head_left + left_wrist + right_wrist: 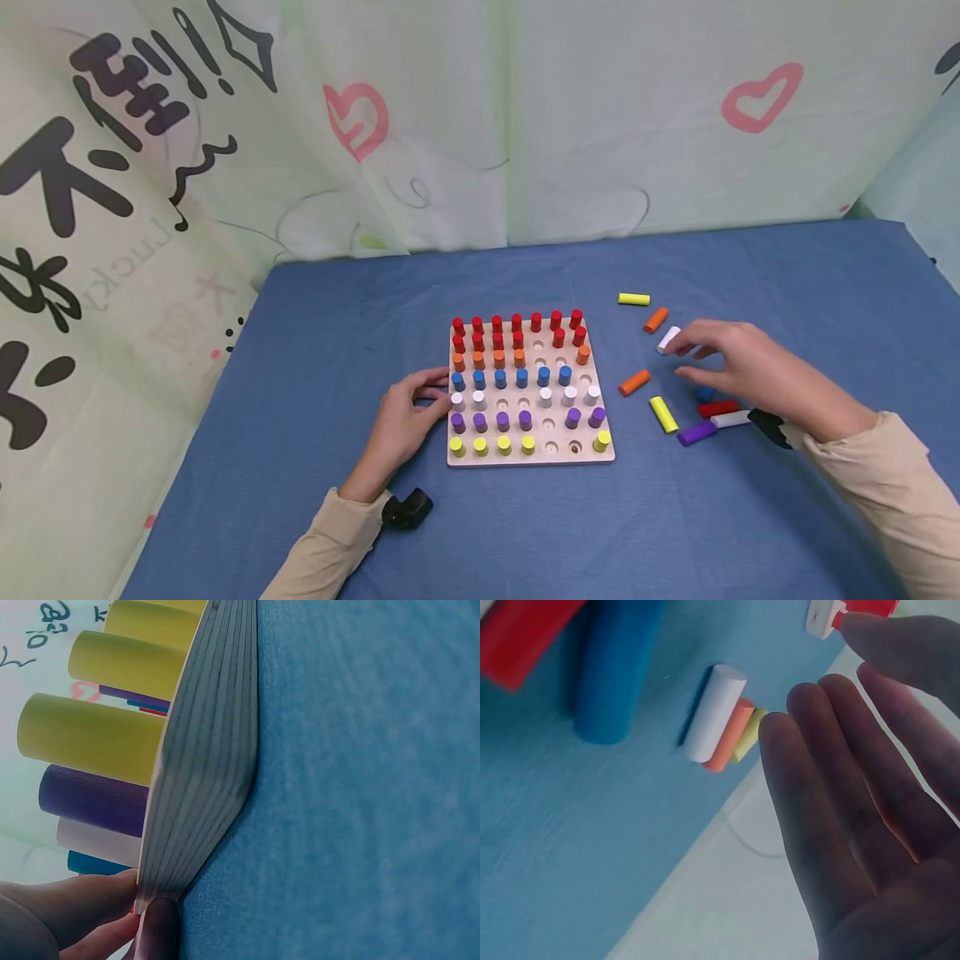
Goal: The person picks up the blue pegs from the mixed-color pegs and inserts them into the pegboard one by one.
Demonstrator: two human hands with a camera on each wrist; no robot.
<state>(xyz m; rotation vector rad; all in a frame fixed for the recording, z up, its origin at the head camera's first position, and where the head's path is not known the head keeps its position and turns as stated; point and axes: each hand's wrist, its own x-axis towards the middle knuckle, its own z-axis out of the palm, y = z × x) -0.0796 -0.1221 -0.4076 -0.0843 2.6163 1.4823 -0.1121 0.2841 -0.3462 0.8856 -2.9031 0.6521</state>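
A square wooden pegboard (531, 464) lies on the blue cloth, filled with rows of red, orange, blue, white, purple and yellow pegs; several holes are bare. My left hand (401, 421) holds the board's left edge; in the left wrist view its fingertips (112, 891) sit at the board's layered side, beside the pegs. To the right, my right hand (738, 358) hovers over loose pegs, its fingertips by a white peg (668, 339). In the right wrist view those fingers look straight, nothing between them and the thumb, and the white peg (715, 714) lies on the cloth.
Loose on the cloth right of the board are yellow pegs (663, 414), orange pegs (634, 382), a purple peg (697, 433), a red peg (717, 408), another white peg (731, 419) and a blue peg (705, 395) partly under the hand. A printed curtain (570, 125) hangs behind the table.
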